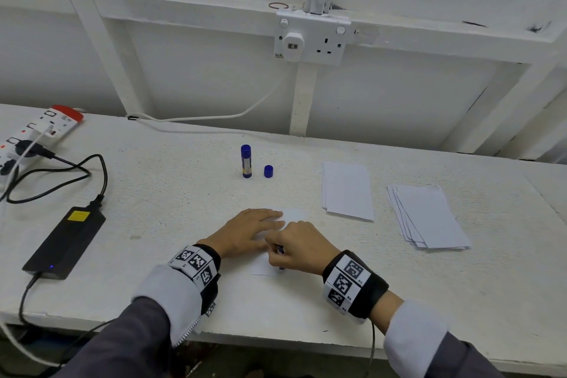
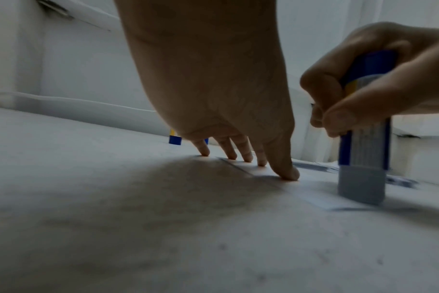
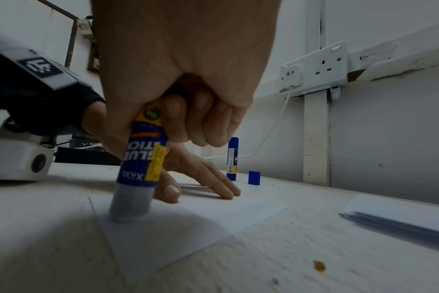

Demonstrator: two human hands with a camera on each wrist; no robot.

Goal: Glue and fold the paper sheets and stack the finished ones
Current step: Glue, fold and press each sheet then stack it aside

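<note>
Both forearms reached forward over the white table (image 1: 171, 193), sleeves pushed back behind black wristbands bearing square coded markers. The left hand (image 1: 245, 232) lay flat, fingers straight and spread, fingertips (image 2: 290, 174) pressing down the sheet of paper (image 3: 213, 216) at the near centre. The right hand (image 1: 299, 250) was curled in a fist around a glue stick (image 3: 140, 164), held upright and upside down, its pale tip touching the sheet near its near corner. The stick's blue and yellow label read "GLUE STICK", inverted, with a brand that looked like "XIDA".

At 12 o'clock from the hands, a second glue stick (image 1: 246, 161) stood upright, and a loose blue cap (image 1: 268, 171) stood just beside it, toward 1 o'clock. Its small print was too fine to read. At 2 o'clock lay a neat paper stack (image 1: 348, 190); at 3 o'clock, a fanned paper stack (image 1: 428, 216). I could not tell which stack was folded.

At 9 o'clock sat a black power adapter (image 1: 66, 242) with a yellow label, unreadable.
</note>
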